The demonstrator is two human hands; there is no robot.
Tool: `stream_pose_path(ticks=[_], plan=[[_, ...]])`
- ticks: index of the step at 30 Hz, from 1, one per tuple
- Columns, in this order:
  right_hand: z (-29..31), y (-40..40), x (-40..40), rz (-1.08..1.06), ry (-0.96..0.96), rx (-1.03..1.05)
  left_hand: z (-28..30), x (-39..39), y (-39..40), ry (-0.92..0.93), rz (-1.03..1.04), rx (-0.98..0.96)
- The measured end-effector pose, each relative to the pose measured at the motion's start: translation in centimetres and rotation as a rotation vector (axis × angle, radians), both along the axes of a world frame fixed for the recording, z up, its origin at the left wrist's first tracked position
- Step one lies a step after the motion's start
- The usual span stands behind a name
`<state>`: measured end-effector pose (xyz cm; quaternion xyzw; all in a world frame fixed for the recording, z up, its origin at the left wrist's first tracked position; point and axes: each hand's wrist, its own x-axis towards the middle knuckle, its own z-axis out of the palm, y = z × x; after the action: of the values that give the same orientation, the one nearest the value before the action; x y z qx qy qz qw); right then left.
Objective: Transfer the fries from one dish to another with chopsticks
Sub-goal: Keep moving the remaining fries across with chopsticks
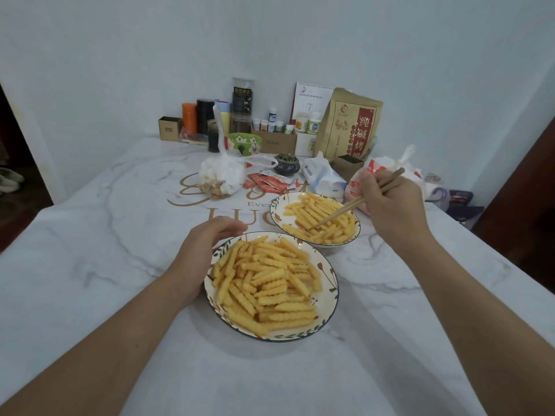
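Two white leaf-patterned dishes stand on the marble table. The near dish (326, 304) holds a large heap of crinkle-cut fries (267, 283). The far dish (277, 205) holds a smaller layer of fries (312, 214). My right hand (390, 202) grips a pair of wooden chopsticks (345, 209) whose tips reach down among the fries in the far dish. My left hand (207, 244) lies against the left rim of the near dish, fingers curved along its edge.
Behind the dishes lie red sauce packets (267, 183), a tied plastic bag of snacks (220, 178), a tissue pack (322, 177) and a white-red plastic bag (387, 172). Jars, bottles, boxes and a brown paper bag (351, 124) line the wall.
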<state>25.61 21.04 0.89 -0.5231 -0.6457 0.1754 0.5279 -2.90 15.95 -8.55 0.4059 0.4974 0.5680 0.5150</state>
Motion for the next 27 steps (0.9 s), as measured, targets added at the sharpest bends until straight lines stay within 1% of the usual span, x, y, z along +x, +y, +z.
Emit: stream_pose_path(ticks=[4, 7, 9, 11, 13, 15, 17, 19, 23, 27], plan=[[-0.3, 0.6, -0.7, -0.011, -0.065, -0.023, 0.0, 0.0, 0.1, 0.009, 0.001, -0.004], [-0.7, 1.3, -0.8, -0.037, -0.031, -0.044, 0.1, -0.1, 0.1, -0.002, 0.001, -0.015], [-0.6, 1.1, -1.0, -0.060, 0.079, -0.015, 0.2, -0.1, 0.0, -0.026, 0.000, -0.026], [0.0, 0.5, -1.2, -0.054, 0.243, 0.010, 0.5, -0.1, -0.1, -0.057, 0.000, -0.039], [1.1, -0.4, -1.1, 0.027, 0.435, -0.049, 0.6, 0.0, -0.3, -0.097, 0.012, -0.055], [2.1, -1.4, -0.9, 0.187, 0.544, -0.178, 0.7, 0.1, -0.4, -0.135, 0.024, -0.066], [2.6, -2.6, -0.8, 0.360, 0.510, -0.290, 0.8, 0.1, -0.5, -0.153, 0.029, -0.069], [2.6, -3.7, -0.9, 0.473, 0.417, -0.350, 0.9, 0.1, -0.5, -0.158, 0.036, -0.071], [2.7, -5.0, -1.7, 0.487, 0.285, -0.376, 1.0, 0.2, -0.5, -0.152, 0.045, -0.063], [2.8, -5.4, -2.0, 0.476, 0.264, -0.370, 1.0, 0.3, -0.7, -0.173, 0.034, -0.078]])
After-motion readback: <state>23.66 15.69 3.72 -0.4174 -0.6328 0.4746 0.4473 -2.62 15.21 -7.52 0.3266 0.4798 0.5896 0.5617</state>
